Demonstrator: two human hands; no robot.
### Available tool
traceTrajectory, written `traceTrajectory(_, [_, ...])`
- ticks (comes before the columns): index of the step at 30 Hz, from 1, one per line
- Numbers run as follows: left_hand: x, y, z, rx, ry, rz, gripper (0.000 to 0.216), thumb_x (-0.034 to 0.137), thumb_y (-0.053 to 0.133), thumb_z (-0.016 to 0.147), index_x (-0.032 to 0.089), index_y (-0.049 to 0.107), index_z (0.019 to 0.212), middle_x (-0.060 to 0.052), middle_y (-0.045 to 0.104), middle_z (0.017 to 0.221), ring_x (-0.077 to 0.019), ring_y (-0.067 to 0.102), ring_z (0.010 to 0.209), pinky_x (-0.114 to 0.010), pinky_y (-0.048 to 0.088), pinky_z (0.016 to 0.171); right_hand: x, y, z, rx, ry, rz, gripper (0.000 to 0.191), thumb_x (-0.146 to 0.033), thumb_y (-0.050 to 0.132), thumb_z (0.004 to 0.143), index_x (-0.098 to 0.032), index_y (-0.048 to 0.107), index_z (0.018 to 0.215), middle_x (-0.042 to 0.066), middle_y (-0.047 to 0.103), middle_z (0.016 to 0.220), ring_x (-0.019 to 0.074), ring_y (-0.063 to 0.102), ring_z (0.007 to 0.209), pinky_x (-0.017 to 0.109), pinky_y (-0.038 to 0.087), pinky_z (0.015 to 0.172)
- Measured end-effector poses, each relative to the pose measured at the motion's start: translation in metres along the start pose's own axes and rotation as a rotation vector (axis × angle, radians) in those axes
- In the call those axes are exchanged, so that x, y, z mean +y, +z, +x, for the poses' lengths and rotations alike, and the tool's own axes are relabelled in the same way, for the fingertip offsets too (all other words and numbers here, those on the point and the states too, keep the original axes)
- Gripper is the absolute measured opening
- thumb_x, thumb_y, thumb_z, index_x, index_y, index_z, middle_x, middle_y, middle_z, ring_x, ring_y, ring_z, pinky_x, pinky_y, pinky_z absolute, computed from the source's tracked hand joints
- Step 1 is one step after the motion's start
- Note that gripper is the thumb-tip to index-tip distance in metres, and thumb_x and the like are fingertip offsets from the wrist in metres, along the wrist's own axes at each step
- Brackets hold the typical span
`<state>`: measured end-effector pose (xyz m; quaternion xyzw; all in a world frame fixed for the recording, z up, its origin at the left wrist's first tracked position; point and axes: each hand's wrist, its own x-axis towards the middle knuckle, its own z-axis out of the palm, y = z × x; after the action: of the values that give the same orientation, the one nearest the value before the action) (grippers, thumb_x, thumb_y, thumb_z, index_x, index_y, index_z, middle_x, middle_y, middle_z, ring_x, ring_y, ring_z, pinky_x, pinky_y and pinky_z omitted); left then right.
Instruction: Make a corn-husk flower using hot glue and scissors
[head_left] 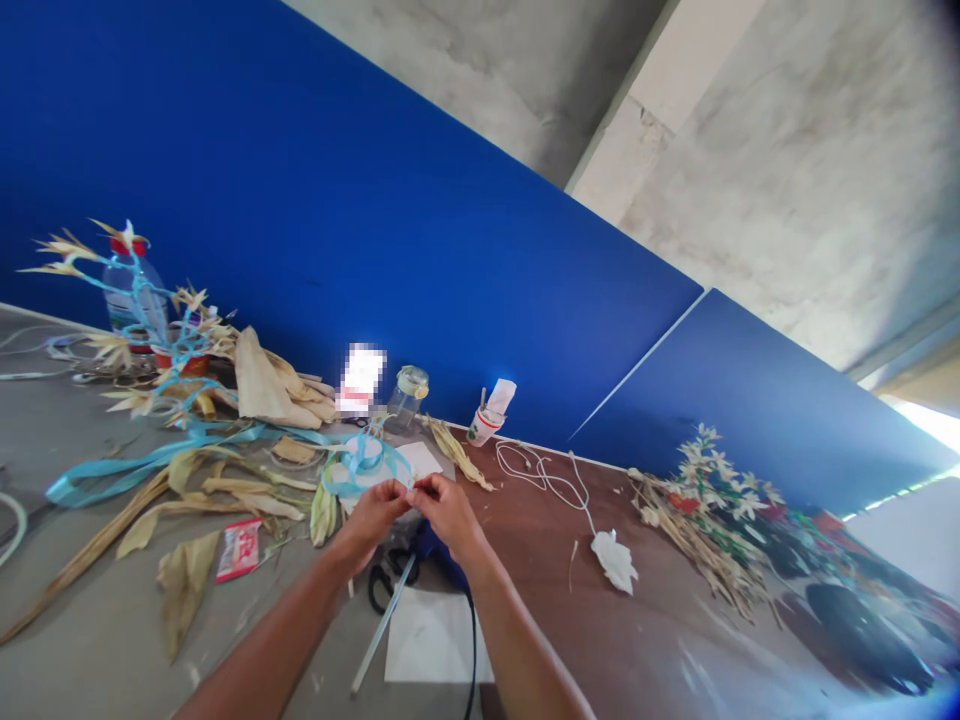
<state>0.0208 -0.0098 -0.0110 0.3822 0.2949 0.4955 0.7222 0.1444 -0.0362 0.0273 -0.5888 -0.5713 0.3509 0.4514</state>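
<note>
The thumb and fingers of the left hand (375, 515) and of the right hand (448, 512) are meeting tip to tip, both pinching a tiny pale piece (410, 494) that is sitting between them above the tabletop (645, 660); it is showing too small for its material to be told. The remaining fingers are curling in toward the palms.

Just below the hands, a dark blue, rounded tool (441, 556) is lying partly hidden by the right hand, and a black cord is running down from near it. Beside it, a pair of black-handled scissors (379, 590) is resting near a slim, whitish, translucent rod (382, 628), while a white sheet of paper (429, 640) is lying flat between the forearms.

Beyond the left hand, a roll of light blue ribbon (364, 452) is lying with loose loops around it. Farther left, long dry tan husks (142, 510) are spreading near a small red-and-white packet (238, 550), and light blue wrapped stems with pale pointed flowers (139, 290) are standing before a clear bottle with a red cap (116, 290).

Toward the blue panel (450, 250), a clear jar with a pale lid (407, 398) and a white-and-red cup (482, 430) are standing. To the right, a white cable (551, 485) is coiling near a crumpled white tissue (615, 562).
</note>
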Motion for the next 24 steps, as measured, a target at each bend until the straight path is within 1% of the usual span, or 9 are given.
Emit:
traceTrajectory(5, [0.003, -0.001, 0.003, 0.033, 0.018, 0.044, 0.03, 0.023, 0.087, 0.045, 0.014, 0.059, 0.051, 0.004, 0.052, 0.049, -0.0071, 0.039, 0.049, -0.02, 0.029, 0.051, 0.004, 0.006, 0.01, -0.041, 0.04, 0.145, 0.014, -0.028, 0.068, 0.06, -0.017, 0.065, 0.068, -0.004, 0.057, 0.061, 0.011, 0.047, 0.059, 0.022, 0.036, 0.057])
traceTrajectory(7, [0.004, -0.002, 0.004, 0.036, 0.013, 0.044, 0.03, 0.023, 0.087, 0.045, 0.014, 0.059, 0.051, 0.004, 0.052, 0.048, -0.007, 0.038, 0.048, -0.02, 0.029, 0.05, 0.003, 0.007, 0.012, -0.049, 0.059, 0.188, 0.012, -0.027, 0.068, 0.06, -0.017, 0.063, 0.065, -0.005, 0.055, 0.058, 0.0102, 0.044, 0.056, 0.022, 0.034, 0.055])
traceTrajectory(13, [0.009, -0.005, 0.004, 0.029, 0.039, -0.043, 0.022, 0.025, 0.084, 0.054, 0.015, 0.066, 0.061, 0.0, 0.062, 0.059, -0.0102, 0.049, 0.055, -0.021, 0.037, 0.056, -0.005, 0.013, 0.024, -0.081, 0.117, 0.305, 0.019, -0.029, 0.069, 0.059, -0.018, 0.054, 0.056, -0.007, 0.047, 0.049, 0.0083, 0.038, 0.049, 0.022, 0.029, 0.051])
traceTrajectory(15, [0.011, -0.006, 0.004, 0.042, 0.053, -0.082, 0.023, 0.026, 0.085, 0.053, 0.016, 0.068, 0.065, -0.001, 0.063, 0.062, -0.0106, 0.051, 0.058, -0.022, 0.039, 0.058, -0.008, 0.015, 0.03, -0.1, 0.123, 0.343, 0.021, -0.029, 0.071, 0.058, -0.018, 0.054, 0.056, -0.007, 0.046, 0.047, 0.008, 0.037, 0.047, 0.022, 0.029, 0.05])
traceTrajectory(17, [0.013, -0.008, 0.005, 0.058, 0.048, -0.137, 0.032, 0.029, 0.086, 0.051, 0.016, 0.069, 0.076, -0.001, 0.065, 0.068, -0.0106, 0.053, 0.059, -0.023, 0.041, 0.06, -0.009, 0.016, 0.038, -0.093, 0.119, 0.371, 0.022, -0.03, 0.071, 0.058, -0.018, 0.053, 0.055, -0.007, 0.046, 0.046, 0.0078, 0.036, 0.046, 0.022, 0.029, 0.048])
traceTrajectory(19, [0.012, -0.012, 0.007, 0.101, 0.043, -0.192, 0.044, 0.035, 0.085, 0.052, 0.017, 0.068, 0.089, -0.001, 0.066, 0.075, -0.0107, 0.055, 0.06, -0.024, 0.043, 0.061, -0.009, 0.015, 0.048, -0.058, 0.113, 0.391, 0.024, -0.031, 0.07, 0.059, -0.019, 0.05, 0.054, -0.008, 0.044, 0.045, 0.0075, 0.035, 0.044, 0.022, 0.028, 0.046])
traceTrajectory(20, [0.011, -0.015, 0.009, 0.133, 0.048, -0.2, 0.047, 0.04, 0.082, 0.055, 0.017, 0.067, 0.094, -0.001, 0.066, 0.076, -0.011, 0.055, 0.06, -0.026, 0.044, 0.063, -0.008, 0.014, 0.055, -0.04, 0.113, 0.402, 0.024, -0.032, 0.069, 0.06, -0.019, 0.049, 0.055, -0.009, 0.043, 0.044, 0.0072, 0.035, 0.043, 0.021, 0.028, 0.046])
traceTrajectory(22, [0.007, -0.023, 0.014, 0.222, 0.07, -0.164, 0.048, 0.05, 0.076, 0.061, 0.016, 0.066, 0.094, -0.002, 0.065, 0.075, -0.0118, 0.056, 0.06, -0.027, 0.044, 0.063, -0.005, 0.012, 0.068, 0.002, 0.099, 0.375, 0.024, -0.033, 0.066, 0.062, -0.02, 0.047, 0.056, -0.009, 0.041, 0.044, 0.0069, 0.036, 0.041, 0.021, 0.028, 0.045])
traceTrajectory(24, [0.001, -0.033, 0.019, 0.354, 0.087, -0.016, 0.046, 0.053, 0.071, 0.064, 0.014, 0.068, 0.087, -0.003, 0.065, 0.074, -0.013, 0.056, 0.06, -0.028, 0.045, 0.062, -0.001, 0.012, 0.082, 0.043, 0.054, 0.26, 0.02, -0.033, 0.062, 0.066, -0.02, 0.049, 0.058, -0.009, 0.043, 0.045, 0.0073, 0.039, 0.041, 0.021, 0.03, 0.045])
